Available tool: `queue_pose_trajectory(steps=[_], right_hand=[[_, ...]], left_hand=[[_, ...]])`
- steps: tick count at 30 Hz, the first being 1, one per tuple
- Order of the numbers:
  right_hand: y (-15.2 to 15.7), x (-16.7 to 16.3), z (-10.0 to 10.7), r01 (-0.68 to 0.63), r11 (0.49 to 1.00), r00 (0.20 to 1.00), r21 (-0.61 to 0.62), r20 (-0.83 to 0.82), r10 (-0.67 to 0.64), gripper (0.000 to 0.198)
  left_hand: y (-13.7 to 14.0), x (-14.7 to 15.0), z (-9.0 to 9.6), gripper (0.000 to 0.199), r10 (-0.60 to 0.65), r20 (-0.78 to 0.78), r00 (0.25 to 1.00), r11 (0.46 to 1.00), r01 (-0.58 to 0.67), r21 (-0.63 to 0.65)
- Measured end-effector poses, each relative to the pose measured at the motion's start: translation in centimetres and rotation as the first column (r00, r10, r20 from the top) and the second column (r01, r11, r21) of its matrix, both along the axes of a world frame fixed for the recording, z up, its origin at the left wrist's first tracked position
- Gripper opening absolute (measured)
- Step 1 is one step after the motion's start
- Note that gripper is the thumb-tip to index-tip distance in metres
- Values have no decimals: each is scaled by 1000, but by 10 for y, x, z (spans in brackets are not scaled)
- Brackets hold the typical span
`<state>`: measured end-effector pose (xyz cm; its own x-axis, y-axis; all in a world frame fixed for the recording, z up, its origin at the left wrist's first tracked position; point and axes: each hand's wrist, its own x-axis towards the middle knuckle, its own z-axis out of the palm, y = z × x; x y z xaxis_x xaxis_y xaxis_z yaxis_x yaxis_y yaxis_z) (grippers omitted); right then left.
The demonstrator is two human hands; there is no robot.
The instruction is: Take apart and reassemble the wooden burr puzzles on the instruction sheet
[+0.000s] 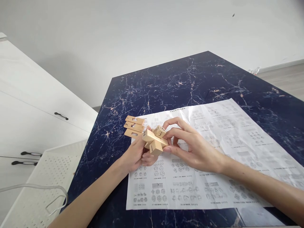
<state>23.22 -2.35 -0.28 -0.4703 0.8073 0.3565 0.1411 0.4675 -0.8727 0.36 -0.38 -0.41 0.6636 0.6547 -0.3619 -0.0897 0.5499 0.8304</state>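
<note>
Between my two hands is a wooden burr puzzle (155, 141) made of crossed light-wood bars, with numbers such as 1, 2 and 3 marked on their ends. My left hand (137, 153) grips it from the left and below, its fingers curled under the bars. From the right, the thumb and fingertips of my right hand (190, 142) pinch the end of a bar. Just behind my left hand lie three flat slotted wooden pieces (134, 126), side by side and numbered. Below the puzzle spreads a creased white instruction sheet (185, 196) printed with small assembly drawings.
The dark blue marble-patterned table (152, 91) runs back to a pale wall. White cabinets (35, 95) with black handles stand at the left. Beside the table's left edge is a white perforated surface (57, 167), with a white cable (35, 186) across it.
</note>
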Motion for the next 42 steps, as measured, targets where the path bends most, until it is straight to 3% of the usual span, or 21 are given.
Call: queue_pose_trajectory(steps=[6, 12, 16, 21, 24, 28, 31, 37, 42], right_hand=[[-1, 2, -3, 30, 1000, 1000, 0, -2, -30, 10], [4, 4, -3, 94, 995, 994, 13, -65, -93, 14], [6, 4, 0, 184, 983, 974, -5, -130, -183, 16], [12, 7, 0, 400, 915, 911, -49, -87, -403, 27], [18, 10, -6, 512, 858, 857, 39, 38, -514, 32], [23, 14, -18, 478, 850, 815, 219, 249, -523, 29], [22, 14, -24, 415, 871, 814, 263, 319, -485, 24], [20, 11, -29, 353, 883, 825, 308, 343, -449, 18], [20, 12, -16, 445, 860, 839, 251, 218, -498, 17]], left_hand=[[-2, 4, 2, 63, 104, 16, 994, 990, -105, 98], [0, 4, 9, 50, 89, 52, 995, 988, -95, 122], [-1, 7, 14, 50, 143, 54, 988, 976, -150, 157], [-4, 11, 17, 54, 164, 1, 986, 967, -161, 196], [-5, 11, 15, 48, 160, 12, 987, 960, -158, 232], [-6, 9, 13, 36, 128, 27, 991, 962, -130, 242], [-6, 8, 14, 29, 100, 25, 995, 959, -103, 266], [-6, 10, 13, 25, 82, 2, 997, 938, -78, 338], [-7, 11, 11, 28, 120, -11, 993, 929, -109, 354]])
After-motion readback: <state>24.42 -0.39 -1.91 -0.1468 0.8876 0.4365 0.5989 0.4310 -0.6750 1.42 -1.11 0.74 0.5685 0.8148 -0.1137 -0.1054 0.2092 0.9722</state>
